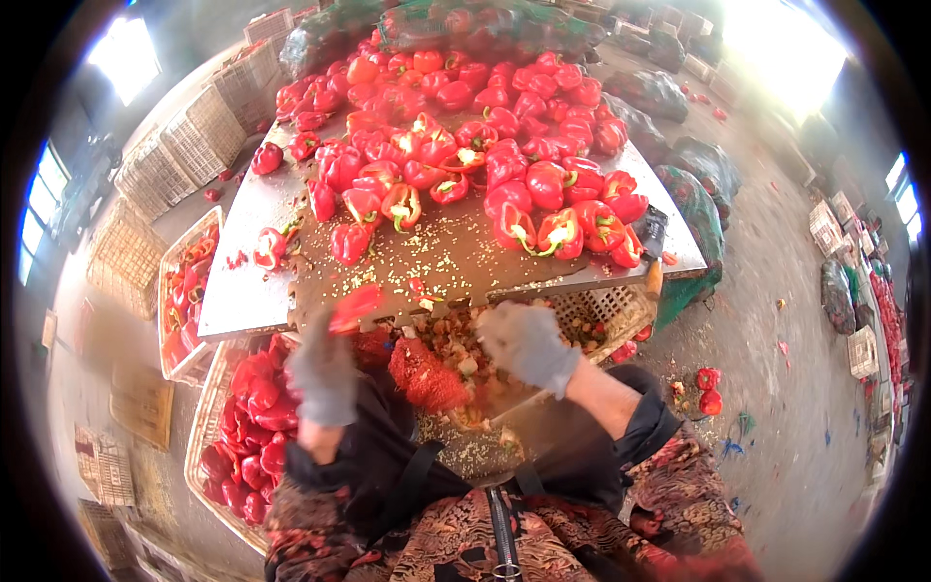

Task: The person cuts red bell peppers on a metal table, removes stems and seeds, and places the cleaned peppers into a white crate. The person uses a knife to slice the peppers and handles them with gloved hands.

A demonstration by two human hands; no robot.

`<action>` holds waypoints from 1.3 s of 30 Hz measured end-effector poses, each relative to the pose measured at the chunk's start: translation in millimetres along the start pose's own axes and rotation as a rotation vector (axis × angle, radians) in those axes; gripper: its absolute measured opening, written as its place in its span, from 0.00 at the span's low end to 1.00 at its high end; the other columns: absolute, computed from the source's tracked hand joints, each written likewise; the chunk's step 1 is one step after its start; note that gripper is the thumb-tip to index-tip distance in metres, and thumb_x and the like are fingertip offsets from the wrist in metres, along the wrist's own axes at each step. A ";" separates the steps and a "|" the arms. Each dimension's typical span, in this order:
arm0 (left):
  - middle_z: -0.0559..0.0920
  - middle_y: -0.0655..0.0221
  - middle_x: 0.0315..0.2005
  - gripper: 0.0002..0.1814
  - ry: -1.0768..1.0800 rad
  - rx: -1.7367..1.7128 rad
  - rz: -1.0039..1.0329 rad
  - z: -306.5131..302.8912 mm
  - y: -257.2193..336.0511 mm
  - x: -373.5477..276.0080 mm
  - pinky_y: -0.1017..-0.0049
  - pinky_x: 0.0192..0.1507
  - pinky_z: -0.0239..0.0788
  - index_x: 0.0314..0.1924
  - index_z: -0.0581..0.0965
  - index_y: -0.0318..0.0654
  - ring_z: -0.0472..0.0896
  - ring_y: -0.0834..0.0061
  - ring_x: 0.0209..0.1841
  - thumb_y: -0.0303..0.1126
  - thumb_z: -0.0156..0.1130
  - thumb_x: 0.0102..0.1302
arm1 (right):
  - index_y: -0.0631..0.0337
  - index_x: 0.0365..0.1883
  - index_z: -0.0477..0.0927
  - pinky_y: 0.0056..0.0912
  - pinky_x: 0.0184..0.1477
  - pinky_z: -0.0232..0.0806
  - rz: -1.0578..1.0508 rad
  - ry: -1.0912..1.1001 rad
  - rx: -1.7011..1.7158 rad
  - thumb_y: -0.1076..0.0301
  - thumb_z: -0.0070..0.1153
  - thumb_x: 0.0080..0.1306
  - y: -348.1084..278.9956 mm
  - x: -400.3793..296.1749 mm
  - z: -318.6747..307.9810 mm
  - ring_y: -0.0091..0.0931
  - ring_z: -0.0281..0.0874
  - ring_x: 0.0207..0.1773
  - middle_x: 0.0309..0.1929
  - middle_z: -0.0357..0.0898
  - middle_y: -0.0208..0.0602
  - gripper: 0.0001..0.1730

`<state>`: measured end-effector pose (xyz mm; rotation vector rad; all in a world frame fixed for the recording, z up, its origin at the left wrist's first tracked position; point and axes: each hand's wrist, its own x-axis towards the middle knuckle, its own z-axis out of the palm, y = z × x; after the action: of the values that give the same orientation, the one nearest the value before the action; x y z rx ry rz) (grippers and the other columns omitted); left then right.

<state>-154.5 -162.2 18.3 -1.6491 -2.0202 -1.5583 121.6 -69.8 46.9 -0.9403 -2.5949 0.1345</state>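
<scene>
My left hand (324, 375), in a grey glove and blurred, is at the table's near edge with a red bell pepper piece (355, 307) at its fingertips. My right hand (527, 343), gloved too, hangs above a crate of pepper cores (465, 356); its fingers are blurred, and whether they hold anything is unclear. Whole and cut red bell peppers (436, 149) are heaped on the table (247, 218). Seeds lie scattered over its brown board (451, 254). To my left, a plastic crate (200, 444) holds red pepper pieces (251, 436).
A cleaver (654, 280) lies at the table's right corner, its wooden handle past the edge. Another crate (166, 291) of pepper pieces stands left of the table. Filled net sacks (691, 204) line the right side. Stacked crates (204, 138) stand at the back left.
</scene>
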 end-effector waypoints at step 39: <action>0.76 0.69 0.23 0.10 -0.256 -0.769 -1.161 156.7 25.6 54.7 0.74 0.24 0.70 0.32 0.76 0.36 0.75 0.76 0.23 0.35 0.57 0.65 | 0.59 0.26 0.71 0.37 0.26 0.65 -0.620 0.162 -0.098 0.69 0.56 0.49 56.8 105.4 71.0 0.33 0.74 0.26 0.25 0.70 0.36 0.08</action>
<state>-80.8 -13.2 -5.2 -0.6617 -3.0045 -2.8543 54.3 43.6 2.3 -0.1322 -2.6225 -0.2255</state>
